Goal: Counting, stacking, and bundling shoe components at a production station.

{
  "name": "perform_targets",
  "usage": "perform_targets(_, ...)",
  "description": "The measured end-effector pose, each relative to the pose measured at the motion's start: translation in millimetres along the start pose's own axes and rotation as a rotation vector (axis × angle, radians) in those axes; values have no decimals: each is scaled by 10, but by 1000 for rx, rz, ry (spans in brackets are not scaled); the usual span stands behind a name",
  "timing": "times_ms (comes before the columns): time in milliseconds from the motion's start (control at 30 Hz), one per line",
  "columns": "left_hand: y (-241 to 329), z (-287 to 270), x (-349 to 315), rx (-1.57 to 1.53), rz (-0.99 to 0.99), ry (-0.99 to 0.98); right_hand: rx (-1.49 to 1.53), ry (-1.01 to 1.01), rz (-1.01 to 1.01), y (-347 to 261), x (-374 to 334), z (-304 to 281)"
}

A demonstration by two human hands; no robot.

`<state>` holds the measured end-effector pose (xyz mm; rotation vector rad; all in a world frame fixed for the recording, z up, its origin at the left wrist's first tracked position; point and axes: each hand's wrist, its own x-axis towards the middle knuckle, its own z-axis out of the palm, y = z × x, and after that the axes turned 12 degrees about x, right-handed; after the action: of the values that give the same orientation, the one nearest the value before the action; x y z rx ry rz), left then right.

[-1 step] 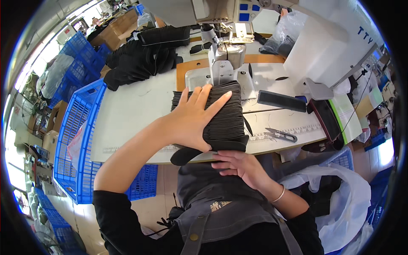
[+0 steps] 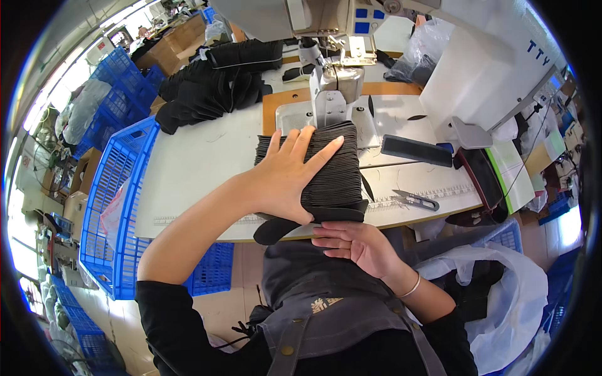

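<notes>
A tight row of thin black fabric pieces [image 2: 335,175] lies on the white sewing table, stacked edge to edge in front of the sewing machine [image 2: 337,81]. My left hand [image 2: 282,178] rests across the row with its fingers spread flat and its thumb at the near end. One dark rounded piece [image 2: 276,230] juts out below that thumb, over the table's front edge. Close against the near end of the row is my right hand [image 2: 360,246], fingers stretched out and side by side; whether they touch the fabric is hard to tell.
Thread snips [image 2: 417,200] lie by a ruler strip to the right, below a dark oblong block [image 2: 416,150]. Black garments [image 2: 210,91] are heaped at the back left. A blue crate [image 2: 119,213] stands left of the table; a white plastic bag [image 2: 514,301] is at lower right.
</notes>
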<state>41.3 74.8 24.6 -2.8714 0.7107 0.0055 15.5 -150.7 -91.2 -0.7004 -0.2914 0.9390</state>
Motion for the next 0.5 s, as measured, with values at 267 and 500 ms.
perform_targets(267,180,-16,-221,-8,15,154,522,-82,114,-141,-84,316)
perform_targets(500,631,-154,-371,202,32,398,797,-83,95,-18,-80,196)
